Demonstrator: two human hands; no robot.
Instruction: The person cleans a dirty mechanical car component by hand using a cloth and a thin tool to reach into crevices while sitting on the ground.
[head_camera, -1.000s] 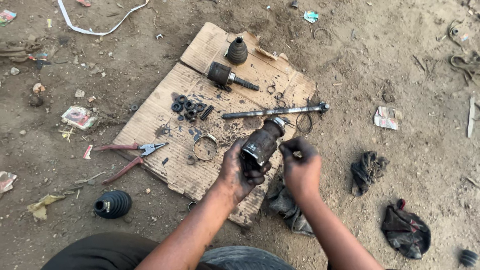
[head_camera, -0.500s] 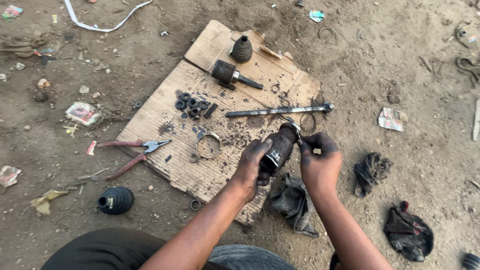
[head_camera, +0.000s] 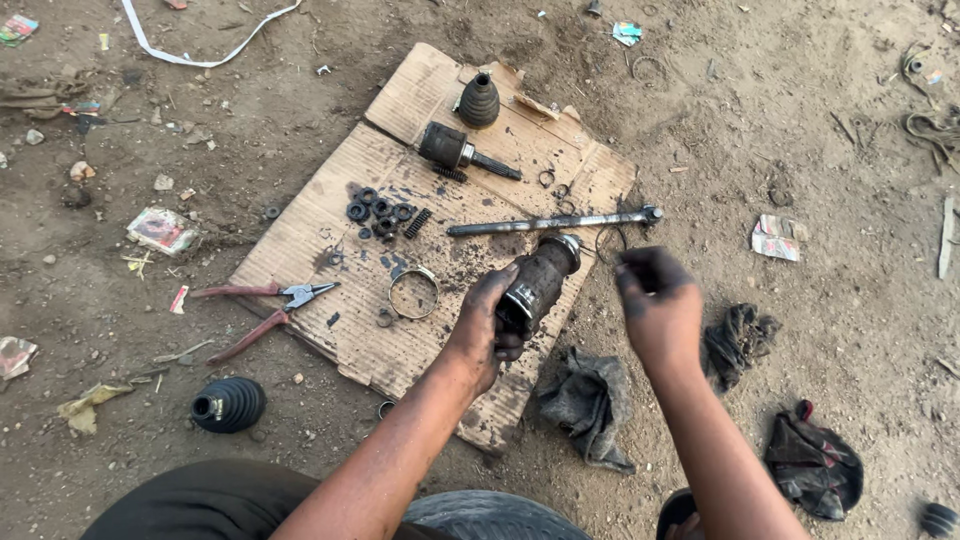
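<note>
My left hand (head_camera: 487, 325) grips a greasy dark cylindrical joint housing (head_camera: 540, 281) with a metal band at its lower end, held tilted over the near edge of a cardboard sheet (head_camera: 330, 240). My right hand (head_camera: 658, 305) hovers just right of the housing, fingers pinched near a thin wire ring (head_camera: 608, 243); whether it grips the ring I cannot tell. A long steel shaft (head_camera: 553, 222) lies on the cardboard just beyond the housing.
On the cardboard lie a stub axle joint (head_camera: 452, 148), a rubber boot (head_camera: 478, 100), several dark bearing balls (head_camera: 378, 213), a metal clamp ring (head_camera: 413, 292) and red-handled pliers (head_camera: 262, 303). Another boot (head_camera: 228, 403) and dirty rags (head_camera: 590, 400) lie on the dirt.
My right hand has come off the end of the housing and moved right. My left hand still holds the housing, tilted a little more upward.
</note>
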